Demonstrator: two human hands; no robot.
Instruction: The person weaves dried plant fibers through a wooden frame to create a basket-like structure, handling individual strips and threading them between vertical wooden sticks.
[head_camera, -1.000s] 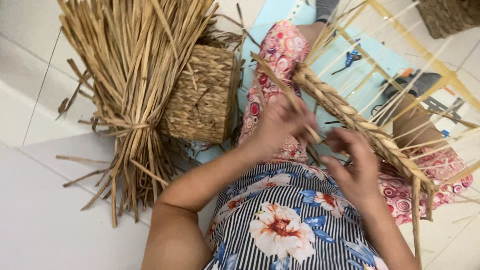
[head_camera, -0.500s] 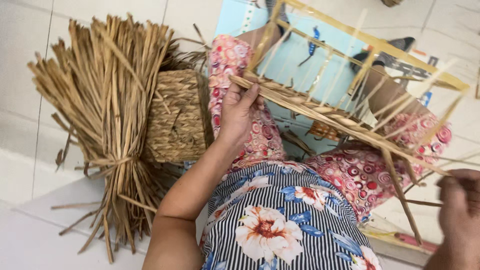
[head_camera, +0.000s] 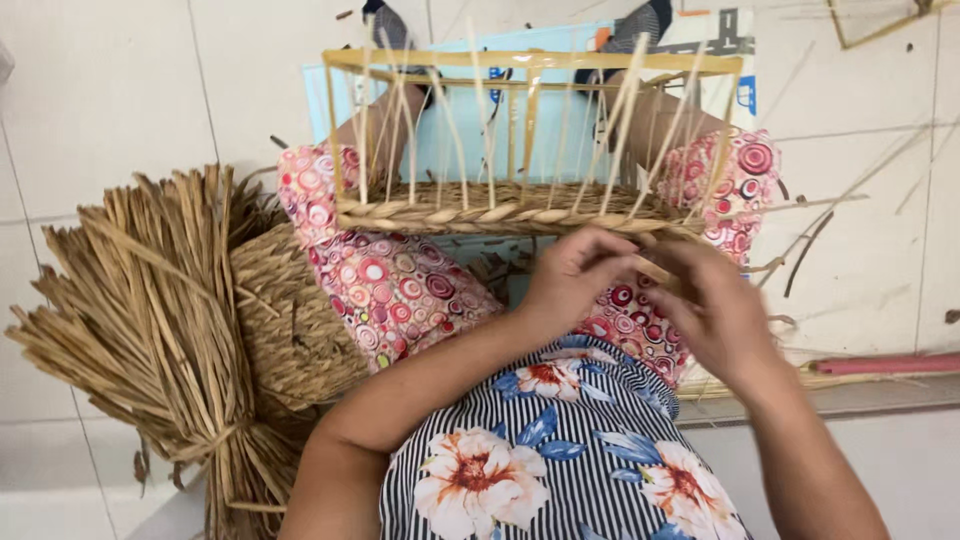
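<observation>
White floor tiles are carrying a tied straw bundle beside a woven basket. On the lap, a half-woven frame is resting, likely light, its uprights stiff but brittle. Left hand and right hand are pinching a pliable strand together at the braided rim.

basket frame: pale yellow rectangular frame, standing upright across the lap, thin upright stakes spaced along it.
woven band: braided straw rows at the frame's lower edge, tan, running side to side, several rows deep.
straw strand: short flat tan piece, angled, at the band's right end, pinched between both hands' fingers.
</observation>
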